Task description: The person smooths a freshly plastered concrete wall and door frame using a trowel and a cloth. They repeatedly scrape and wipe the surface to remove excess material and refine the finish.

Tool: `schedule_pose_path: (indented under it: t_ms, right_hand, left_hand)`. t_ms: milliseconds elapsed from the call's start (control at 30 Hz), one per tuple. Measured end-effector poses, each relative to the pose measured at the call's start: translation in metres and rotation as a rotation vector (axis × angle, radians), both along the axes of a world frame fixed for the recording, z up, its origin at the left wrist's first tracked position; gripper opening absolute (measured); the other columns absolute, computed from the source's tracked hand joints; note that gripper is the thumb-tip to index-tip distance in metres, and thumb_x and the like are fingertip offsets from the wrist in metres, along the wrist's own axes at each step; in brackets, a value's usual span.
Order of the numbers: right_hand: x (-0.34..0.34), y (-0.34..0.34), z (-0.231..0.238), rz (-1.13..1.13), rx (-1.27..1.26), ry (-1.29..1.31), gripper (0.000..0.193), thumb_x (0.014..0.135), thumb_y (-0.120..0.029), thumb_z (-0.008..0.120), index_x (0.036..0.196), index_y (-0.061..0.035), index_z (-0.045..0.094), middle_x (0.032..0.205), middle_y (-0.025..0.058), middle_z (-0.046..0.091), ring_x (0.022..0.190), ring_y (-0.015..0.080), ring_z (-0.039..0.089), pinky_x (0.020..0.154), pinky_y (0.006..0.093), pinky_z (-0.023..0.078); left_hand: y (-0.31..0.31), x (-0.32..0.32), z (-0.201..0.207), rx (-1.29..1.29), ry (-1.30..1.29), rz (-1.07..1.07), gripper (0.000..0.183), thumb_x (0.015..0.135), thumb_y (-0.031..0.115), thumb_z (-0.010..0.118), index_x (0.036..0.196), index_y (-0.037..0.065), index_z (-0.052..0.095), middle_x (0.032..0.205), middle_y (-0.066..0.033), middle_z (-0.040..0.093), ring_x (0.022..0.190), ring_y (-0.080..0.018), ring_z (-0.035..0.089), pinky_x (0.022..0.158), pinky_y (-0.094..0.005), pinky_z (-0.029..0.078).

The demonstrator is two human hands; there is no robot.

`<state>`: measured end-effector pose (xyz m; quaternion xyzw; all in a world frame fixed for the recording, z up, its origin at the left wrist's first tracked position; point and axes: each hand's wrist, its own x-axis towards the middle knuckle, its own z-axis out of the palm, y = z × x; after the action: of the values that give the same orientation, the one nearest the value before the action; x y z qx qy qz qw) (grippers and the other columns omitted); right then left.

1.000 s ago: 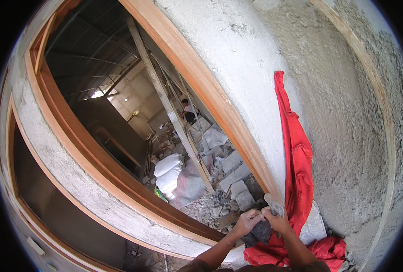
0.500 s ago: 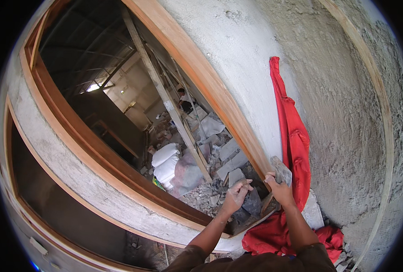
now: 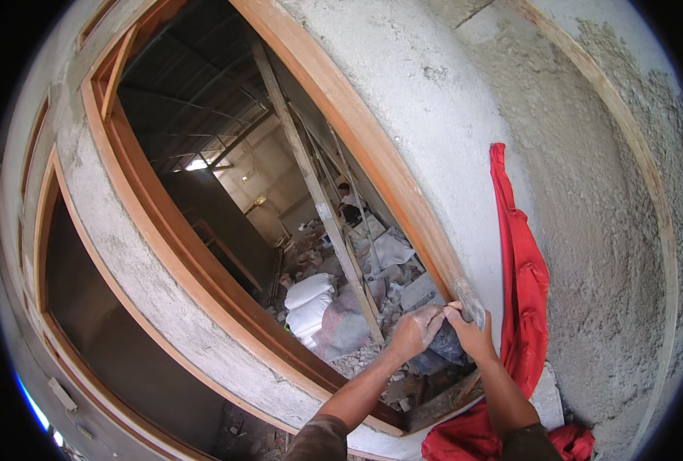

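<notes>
Beside the lower right corner of a wooden frame (image 3: 426, 227), both my hands come together, dusted with pale powder. My right hand (image 3: 472, 332) is closed round a grey, plaster-smeared trowel (image 3: 468, 298), its flat blade against the frame and the white wall edge. My left hand (image 3: 420, 330) has its fingers drawn together, their tips meeting the right thumb and finger. Whatever the left fingers pinch, if anything, is too small to make out. Just right of the trowel hangs a long red cloth (image 3: 524, 288).
More red cloth (image 3: 464, 436) lies bunched below my right forearm. Through the opening are white sacks (image 3: 308, 303), rubble (image 3: 349, 361), a slanting wooden prop (image 3: 322, 203) and a seated person (image 3: 349, 206). A rough plastered wall (image 3: 587, 230) with a wooden strip (image 3: 656, 177) stands at the right.
My left hand has moved right and up until its fingertips meet the right hand. The right hand stays by the frame with the trowel. The whole view has shifted.
</notes>
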<state>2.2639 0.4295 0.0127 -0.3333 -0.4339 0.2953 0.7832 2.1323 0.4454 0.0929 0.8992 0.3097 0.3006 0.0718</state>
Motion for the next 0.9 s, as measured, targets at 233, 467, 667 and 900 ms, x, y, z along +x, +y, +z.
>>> schedule_pose_path:
  t_ms: [233,467,667,900]
  right_hand:
    - [0.018,0.028,0.051,-0.054,0.119,-0.133,0.013,0.084,-0.011,0.065,0.087,0.0017,0.064,0.074,0.0099,0.063,0.069,0.0146,0.058,0.066,0.0309,0.047]
    - [0.079,0.052,0.214,-0.261,0.163,-0.202,0.024,0.084,-0.023,0.062,0.087,0.0006,0.066,0.07,0.0116,0.063,0.068,0.0166,0.06,0.067,0.032,0.047]
    - [0.091,0.071,0.319,-0.344,0.19,-0.231,0.03,0.081,-0.029,0.062,0.088,0.0003,0.066,0.076,0.0181,0.066,0.074,0.0331,0.065,0.071,0.0397,0.049]
    - [0.081,0.093,0.359,-0.445,0.071,-0.302,0.031,0.081,-0.029,0.062,0.093,-0.0003,0.066,0.089,0.0203,0.067,0.089,0.0365,0.065,0.079,0.0433,0.05]
  left_hand:
    - [0.027,0.005,0.048,0.252,0.083,0.024,0.015,0.089,0.011,0.058,0.096,-0.001,0.063,0.089,-0.0215,0.063,0.081,-0.0387,0.063,0.069,-0.0419,0.051]
    - [0.062,0.027,0.212,0.731,-0.133,0.07,0.017,0.088,0.01,0.061,0.099,-0.001,0.066,0.091,-0.0191,0.067,0.082,-0.0329,0.067,0.073,-0.0368,0.053]
    - [0.074,0.05,0.3,0.732,-0.169,0.136,0.022,0.087,0.015,0.062,0.105,0.002,0.062,0.089,-0.0224,0.067,0.085,-0.0371,0.066,0.071,-0.0398,0.051]
    - [0.082,0.057,0.332,0.748,-0.006,0.152,0.025,0.086,0.017,0.061,0.106,0.003,0.065,0.092,-0.0213,0.067,0.087,-0.0363,0.065,0.075,-0.04,0.051]
